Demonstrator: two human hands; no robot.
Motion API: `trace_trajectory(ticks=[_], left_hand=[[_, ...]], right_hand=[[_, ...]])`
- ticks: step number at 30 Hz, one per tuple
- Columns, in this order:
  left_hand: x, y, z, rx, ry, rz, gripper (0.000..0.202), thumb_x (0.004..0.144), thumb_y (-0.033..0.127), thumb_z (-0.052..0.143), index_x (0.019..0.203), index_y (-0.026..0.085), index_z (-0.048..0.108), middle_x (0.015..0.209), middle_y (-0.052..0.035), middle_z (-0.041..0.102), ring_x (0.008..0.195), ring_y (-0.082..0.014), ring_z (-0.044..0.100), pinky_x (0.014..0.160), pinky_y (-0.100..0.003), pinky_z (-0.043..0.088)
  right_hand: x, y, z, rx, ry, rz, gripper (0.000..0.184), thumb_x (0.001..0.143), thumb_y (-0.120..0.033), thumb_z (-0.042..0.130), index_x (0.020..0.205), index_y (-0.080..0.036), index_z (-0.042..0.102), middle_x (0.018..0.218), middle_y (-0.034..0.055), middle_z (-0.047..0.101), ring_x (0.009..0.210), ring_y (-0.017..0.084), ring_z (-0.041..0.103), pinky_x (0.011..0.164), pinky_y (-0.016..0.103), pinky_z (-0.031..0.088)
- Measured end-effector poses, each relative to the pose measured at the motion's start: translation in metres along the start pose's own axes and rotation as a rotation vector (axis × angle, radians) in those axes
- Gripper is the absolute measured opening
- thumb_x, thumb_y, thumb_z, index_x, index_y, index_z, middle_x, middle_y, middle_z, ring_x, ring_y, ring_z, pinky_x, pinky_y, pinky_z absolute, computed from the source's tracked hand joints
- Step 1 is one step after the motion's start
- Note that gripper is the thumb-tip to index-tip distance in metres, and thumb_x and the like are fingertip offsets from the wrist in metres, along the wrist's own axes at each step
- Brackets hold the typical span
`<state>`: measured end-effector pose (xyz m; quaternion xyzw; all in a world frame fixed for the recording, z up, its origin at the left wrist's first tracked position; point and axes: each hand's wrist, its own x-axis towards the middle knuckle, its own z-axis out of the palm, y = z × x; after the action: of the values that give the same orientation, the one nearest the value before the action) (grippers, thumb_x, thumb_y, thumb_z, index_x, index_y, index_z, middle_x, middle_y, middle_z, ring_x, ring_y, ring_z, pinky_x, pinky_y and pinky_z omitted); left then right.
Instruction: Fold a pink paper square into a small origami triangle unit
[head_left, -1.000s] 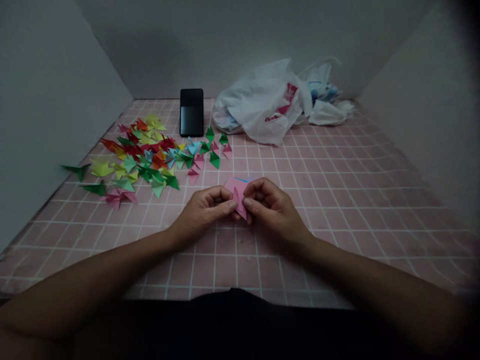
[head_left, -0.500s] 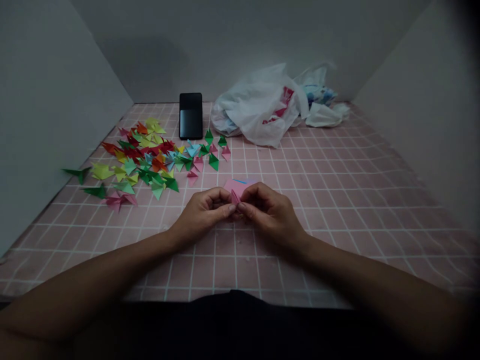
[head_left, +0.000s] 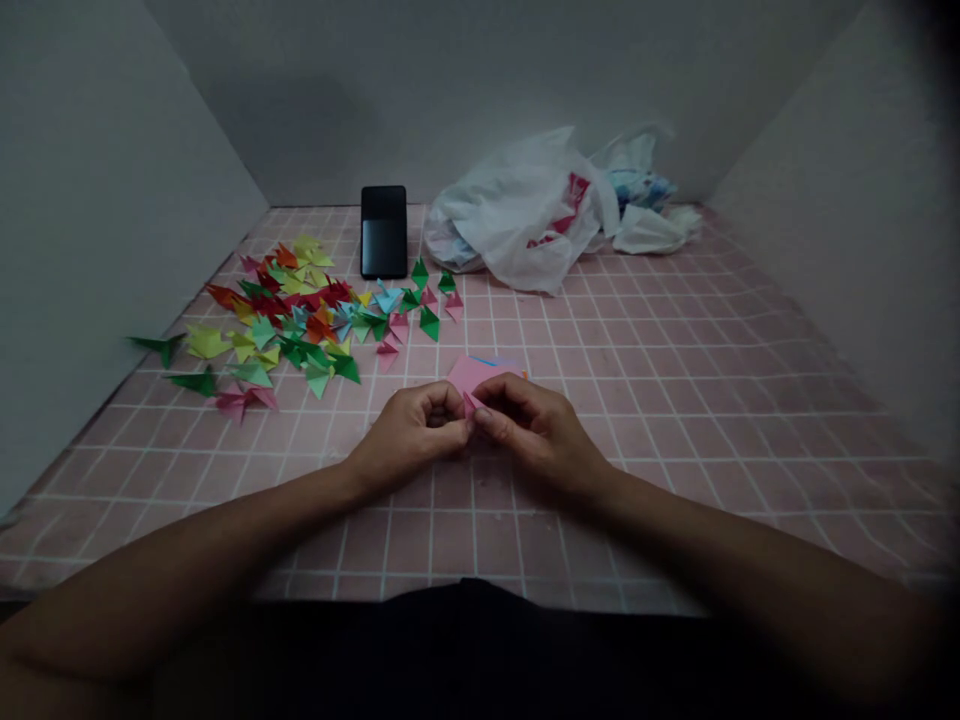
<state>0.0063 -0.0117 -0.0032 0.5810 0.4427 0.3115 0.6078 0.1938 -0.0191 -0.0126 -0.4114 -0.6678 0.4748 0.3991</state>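
A small folded piece of pink origami paper [head_left: 469, 403] is pinched between my two hands at the middle of the table. My left hand [head_left: 416, 425] closes on its left side, thumb and forefinger together. On the other side my right hand [head_left: 541, 425] grips it with thumb and curled forefinger. Just behind the fingers lies a stack of coloured paper sheets [head_left: 471, 372], pink on top, with blue and orange edges peeking out. My fingers hide most of the folded piece and part of the stack.
Many folded paper cranes [head_left: 300, 310] in several colours spread over the left of the pink checked tablecloth [head_left: 675, 420]. Behind them a black phone [head_left: 384, 232] lies at the back. White plastic bags [head_left: 525, 215] sit back right of it. Walls [head_left: 90, 200] enclose three sides.
My fingers have shifted slightly over the folded pink paper, covering more of it. More of the paper stack shows behind my hands. The cranes, phone and bags keep their places.
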Motion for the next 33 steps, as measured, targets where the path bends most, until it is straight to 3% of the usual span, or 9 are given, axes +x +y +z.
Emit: trace_trajectory(ticks=[4,8,15,19,24,27,33], left_hand=[[0.0,0.001,0.0,-0.021,-0.028,0.004,0.019,0.078,0.028,0.071,0.075,0.016,0.056,0.064,0.0011,0.064,0.06,-0.0108,0.06,0.059,-0.022,0.047],[0.001,0.005,-0.001,-0.042,-0.03,0.077,0.02,0.088,0.034,0.065,0.082,0.015,0.061,0.072,0.0002,0.066,0.067,-0.0108,0.063,0.066,-0.022,0.051],[-0.002,0.009,-0.004,0.034,0.054,0.132,0.019,0.085,0.029,0.068,0.074,0.015,0.061,0.063,0.0024,0.063,0.056,-0.0085,0.06,0.056,-0.019,0.047],[-0.002,0.009,-0.003,0.043,0.07,0.145,0.028,0.088,0.035,0.067,0.069,0.015,0.061,0.059,0.0013,0.063,0.053,-0.0095,0.059,0.055,-0.02,0.048],[0.003,0.005,-0.003,-0.039,0.028,0.133,0.034,0.093,0.046,0.062,0.079,0.014,0.065,0.069,-0.0017,0.067,0.063,-0.0121,0.065,0.063,-0.023,0.053],[0.004,0.002,-0.003,-0.136,-0.024,0.062,0.027,0.087,0.041,0.071,0.088,0.015,0.064,0.074,-0.001,0.069,0.067,-0.0123,0.067,0.065,-0.023,0.054],[0.002,-0.001,-0.001,-0.21,-0.078,0.007,0.02,0.083,0.031,0.074,0.084,0.014,0.062,0.076,-0.0021,0.071,0.068,-0.0117,0.067,0.068,-0.024,0.055]], right_hand=[[0.001,0.0,0.0,0.341,-0.054,0.23,0.02,0.087,-0.035,0.066,0.08,-0.019,0.057,0.067,-0.0028,0.058,0.06,0.012,0.054,0.06,0.027,0.042],[0.001,-0.002,-0.001,0.464,-0.061,0.329,0.026,0.083,-0.037,0.073,0.077,-0.018,0.057,0.064,-0.0033,0.058,0.055,0.009,0.051,0.057,0.024,0.037],[-0.001,-0.006,0.001,0.507,-0.142,0.357,0.029,0.08,-0.041,0.075,0.073,-0.018,0.058,0.058,-0.0038,0.056,0.051,0.009,0.048,0.05,0.023,0.034],[-0.001,-0.006,0.002,0.495,-0.167,0.364,0.026,0.08,-0.038,0.074,0.074,-0.018,0.058,0.057,-0.0046,0.056,0.05,0.009,0.049,0.05,0.023,0.035],[0.001,-0.003,0.0,0.439,-0.06,0.301,0.023,0.084,-0.035,0.069,0.074,-0.018,0.058,0.058,-0.0041,0.058,0.051,0.009,0.05,0.052,0.024,0.036],[0.001,-0.002,0.0,0.421,0.015,0.264,0.024,0.088,-0.037,0.067,0.075,-0.018,0.058,0.06,-0.0037,0.058,0.054,0.01,0.051,0.055,0.025,0.039],[0.002,-0.002,0.0,0.37,0.029,0.194,0.018,0.089,-0.035,0.063,0.081,-0.02,0.056,0.065,-0.0034,0.057,0.057,0.011,0.053,0.056,0.026,0.043]])
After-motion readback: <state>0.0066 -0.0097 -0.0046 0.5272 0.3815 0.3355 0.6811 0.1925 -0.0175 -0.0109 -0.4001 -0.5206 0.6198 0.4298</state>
